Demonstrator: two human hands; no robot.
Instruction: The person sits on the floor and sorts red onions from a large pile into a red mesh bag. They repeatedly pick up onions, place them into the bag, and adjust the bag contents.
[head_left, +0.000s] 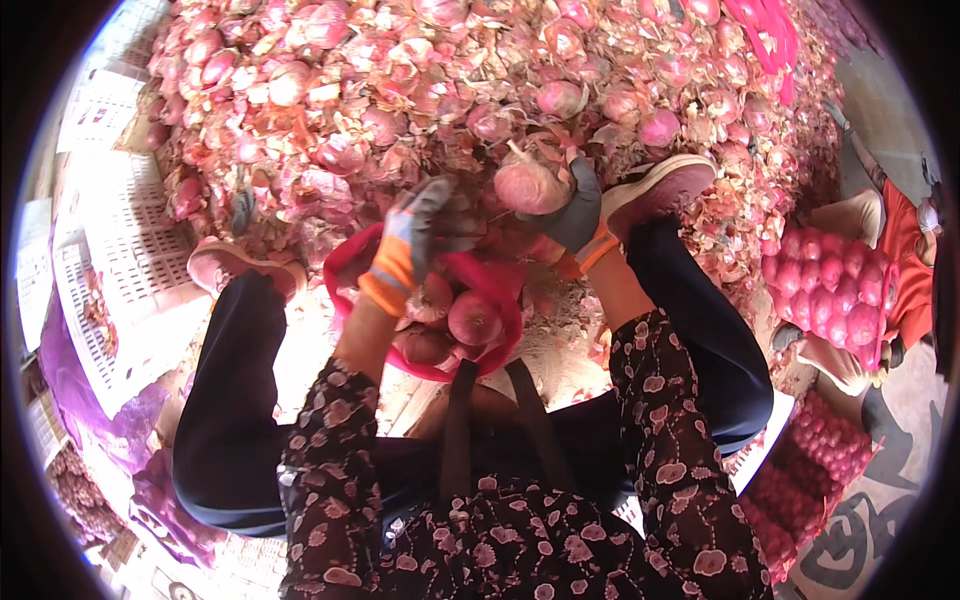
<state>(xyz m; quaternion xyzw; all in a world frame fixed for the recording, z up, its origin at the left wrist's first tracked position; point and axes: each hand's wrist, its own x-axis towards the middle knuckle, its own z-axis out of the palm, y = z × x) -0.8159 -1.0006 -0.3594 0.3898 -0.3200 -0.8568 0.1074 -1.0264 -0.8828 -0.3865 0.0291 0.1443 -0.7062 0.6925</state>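
My right hand (576, 206), in a grey and orange work glove, grips a large red onion (527, 184) with a dry stem. The onion is just in front of the big onion heap (390, 124). To its left, my left hand (427, 229), in a similar glove, hovers over a red mesh bag (510, 341). Motion blurs its fingers, so whether they hold anything is unclear. Several red onions (475, 319) lie in the open mouth of the bag, which stands between my legs.
White plastic crates (142, 225) stand at the left beside purple sheeting (90, 367). At the right, a person in orange (904, 247) is beside a filled mesh bag of onions (829, 285). More filled bags (802, 465) lie behind my right leg. Pink mesh (769, 37) drapes over the heap.
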